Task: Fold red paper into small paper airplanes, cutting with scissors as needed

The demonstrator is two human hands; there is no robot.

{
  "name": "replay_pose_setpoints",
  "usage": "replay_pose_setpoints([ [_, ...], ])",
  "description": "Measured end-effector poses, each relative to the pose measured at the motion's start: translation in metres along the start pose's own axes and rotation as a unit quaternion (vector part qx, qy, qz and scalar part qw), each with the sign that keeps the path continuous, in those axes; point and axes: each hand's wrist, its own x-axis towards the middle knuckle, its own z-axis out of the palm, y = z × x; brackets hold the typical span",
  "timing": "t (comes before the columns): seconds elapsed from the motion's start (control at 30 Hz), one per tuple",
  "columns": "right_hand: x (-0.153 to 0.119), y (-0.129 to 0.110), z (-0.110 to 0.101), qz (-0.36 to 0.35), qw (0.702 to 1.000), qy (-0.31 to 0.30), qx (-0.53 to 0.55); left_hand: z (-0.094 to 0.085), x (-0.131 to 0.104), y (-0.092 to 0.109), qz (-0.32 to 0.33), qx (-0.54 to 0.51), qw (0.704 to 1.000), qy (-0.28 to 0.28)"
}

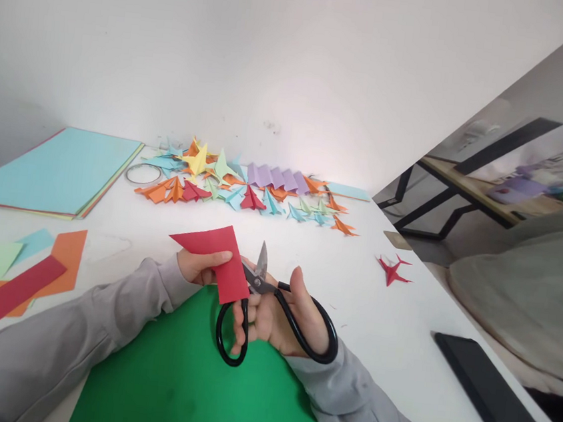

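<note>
My left hand (201, 266) pinches a piece of red paper (228, 276), its thumb flat on top near the paper's middle. The paper is angular, with a long point toward the left. In my right hand (275, 318) is a pair of scissors (257, 282) with black loop handles spread wide. Their blades are parted at the right edge of the red paper; one blade is partly behind it. Beneath both hands lies a green sheet (182, 388) on the white table.
Folded paper shapes (199, 162) in several colours line the wall side of the table (372, 355). Large coloured sheets (59, 167) are stacked at the back left, loose strips (5, 296) nearer. A red folded figure (392, 271) and a black flat object (497, 401) lie at right.
</note>
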Motion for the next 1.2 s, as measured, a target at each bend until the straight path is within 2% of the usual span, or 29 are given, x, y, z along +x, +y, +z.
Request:
replay_pose_setpoints([
  [0.2,0.000,-0.001,-0.001,0.001,1.000,-0.017,0.024,-0.003,0.000,-0.005,0.014,0.008,0.999,0.045],
  [0.7,0.003,0.008,0.001,-0.060,0.998,0.031,-0.007,0.010,0.000,-0.002,0.043,-0.003,0.998,0.039],
  [0.87,0.001,0.005,-0.002,-0.061,0.998,-0.012,-0.017,0.009,-0.001,-0.001,0.038,0.011,0.998,0.045],
  [1.0,-0.005,-0.008,-0.010,-0.021,0.998,-0.054,-0.029,-0.005,-0.004,0.016,0.015,-0.038,0.998,0.055],
  [1.03,-0.007,-0.011,-0.013,-0.014,0.998,-0.060,-0.032,-0.010,-0.006,0.022,0.011,-0.057,0.997,0.043],
  [1.07,-0.009,-0.015,-0.015,-0.002,0.997,-0.064,-0.039,-0.016,-0.007,0.029,-0.017,-0.063,0.998,0.003],
  [1.13,-0.011,-0.018,-0.020,0.027,0.995,-0.081,-0.048,-0.027,-0.010,0.041,-0.075,-0.034,0.993,-0.089],
  [1.2,-0.013,-0.018,-0.025,0.058,0.992,-0.095,-0.058,-0.036,-0.013,0.048,-0.115,0.013,0.982,-0.152],
])
